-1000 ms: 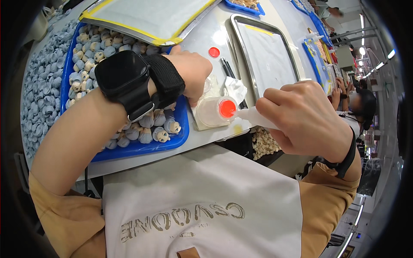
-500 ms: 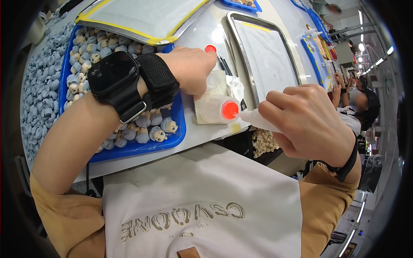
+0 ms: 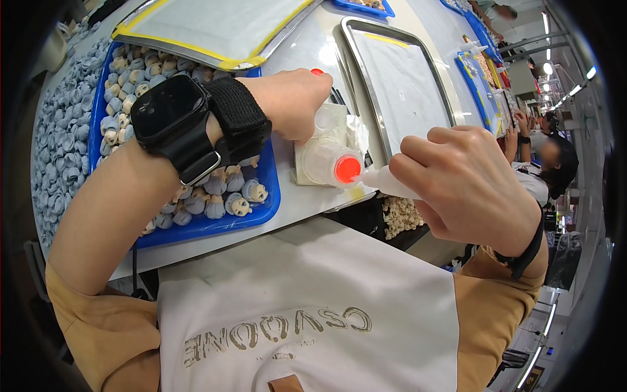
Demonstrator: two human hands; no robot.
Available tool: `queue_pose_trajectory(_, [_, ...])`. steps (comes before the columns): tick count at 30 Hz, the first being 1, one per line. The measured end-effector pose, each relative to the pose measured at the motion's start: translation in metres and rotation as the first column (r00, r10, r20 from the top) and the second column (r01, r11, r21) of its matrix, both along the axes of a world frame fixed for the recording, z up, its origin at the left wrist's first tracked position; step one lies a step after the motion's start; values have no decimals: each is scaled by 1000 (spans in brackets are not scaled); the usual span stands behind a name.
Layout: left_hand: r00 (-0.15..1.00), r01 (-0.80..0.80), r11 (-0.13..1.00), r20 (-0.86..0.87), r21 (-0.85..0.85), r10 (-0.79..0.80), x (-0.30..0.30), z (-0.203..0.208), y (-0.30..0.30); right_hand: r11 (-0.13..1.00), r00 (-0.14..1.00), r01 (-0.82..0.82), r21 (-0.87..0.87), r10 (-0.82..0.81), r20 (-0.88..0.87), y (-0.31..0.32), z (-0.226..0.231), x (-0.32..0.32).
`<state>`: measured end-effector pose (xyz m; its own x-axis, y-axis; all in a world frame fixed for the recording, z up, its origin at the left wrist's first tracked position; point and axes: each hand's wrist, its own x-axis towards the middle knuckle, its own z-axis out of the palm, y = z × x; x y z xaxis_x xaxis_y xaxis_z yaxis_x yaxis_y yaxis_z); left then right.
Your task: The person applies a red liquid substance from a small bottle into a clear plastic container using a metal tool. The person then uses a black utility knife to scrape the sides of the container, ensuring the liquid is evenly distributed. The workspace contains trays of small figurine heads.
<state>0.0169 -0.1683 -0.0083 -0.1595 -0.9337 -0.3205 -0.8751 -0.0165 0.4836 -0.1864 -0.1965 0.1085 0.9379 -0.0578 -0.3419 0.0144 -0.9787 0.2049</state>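
My right hand (image 3: 457,179) is closed around a white squeeze bottle (image 3: 395,181). The bottle's narrow tip points left and meets, or nearly meets, the bright orange-red round end of a small translucent cup (image 3: 320,160). That cup sits on a pale, stained block (image 3: 302,171) at the table's front edge. Beyond it, my left hand (image 3: 294,101) has its fingers curled, with their tips turned away from view. A small red round thing (image 3: 317,71) peeks out behind the left knuckles; whether the fingers grip it is hidden.
Under my left forearm lies a blue tray (image 3: 269,209) of small blue-haired doll heads. Loose grey-blue pieces (image 3: 62,144) heap at the far left. A yellow-taped tray (image 3: 215,29) and a metal tray (image 3: 408,85) lie beyond. A co-worker (image 3: 555,157) sits at right.
My left hand has shifted slightly, covering more of the red round thing. The squeeze bottle's tip stays by the orange-red end, and my right hand has barely moved.
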Motion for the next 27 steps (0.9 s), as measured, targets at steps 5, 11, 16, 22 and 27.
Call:
queue_pose_trajectory(5, [1000,17,1000,18,5,-17,-1,4,-1,999,999,19,43,-20,36,-3,0,-3])
queue_pose_trajectory(11, [998,3,999,-57,-42,-5,2,-7,-1,967,988,101,234,-126,94,-11,-17,-15])
queue_pose_trajectory(16, [997,-26,1000,-67,-8,26,7,-7,1,787,905,250,564,-398,153,-18,-56,-37])
queue_pose_trajectory(22, [999,10,999,-35,-46,-12,11,-9,3,411,660,285,866,-739,134,-17,-90,-56])
queue_pose_trajectory(27, [998,19,999,-52,-49,-21,13,-10,3,321,488,111,941,-842,229,-61,-104,-12])
